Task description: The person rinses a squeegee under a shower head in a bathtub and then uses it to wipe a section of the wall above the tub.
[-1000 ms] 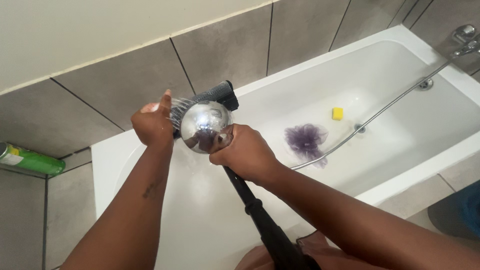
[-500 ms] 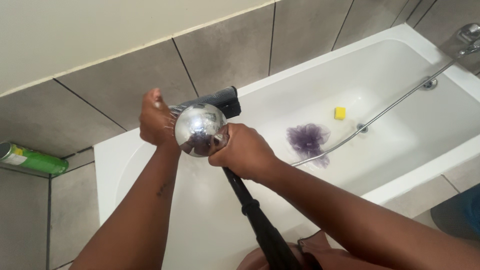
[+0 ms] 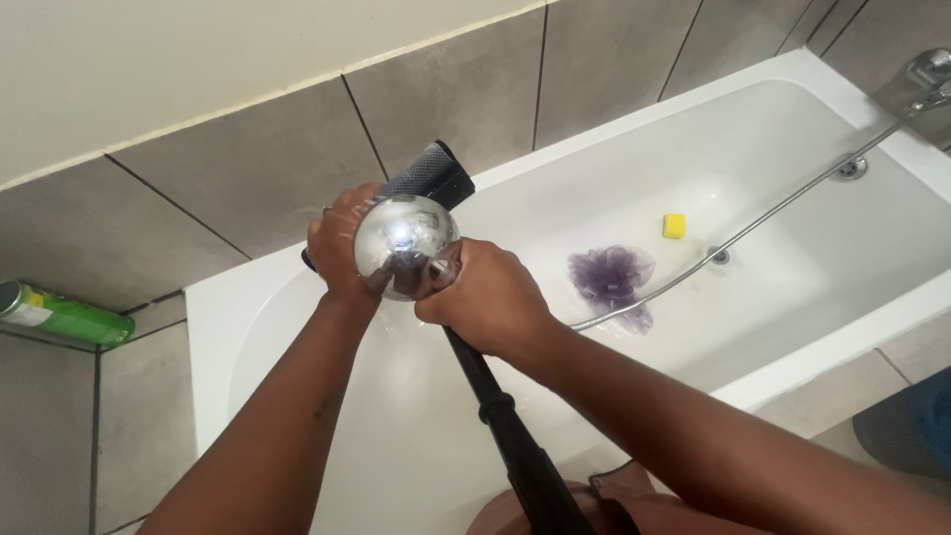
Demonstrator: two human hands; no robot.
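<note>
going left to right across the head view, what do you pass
green spray can → left hand → chrome shower head → right hand → purple bath pouf → yellow sponge → tub drain → overflow fitting → tap

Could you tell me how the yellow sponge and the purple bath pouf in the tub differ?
The yellow sponge is small, blocky and solid yellow; the purple bath pouf is larger, ruffled, see-through mesh. The sponge lies farther from the hands, toward the tap end; the pouf lies nearer them, beside the metal shower hose. Both rest on the floor of the white bathtub, untouched.
</note>
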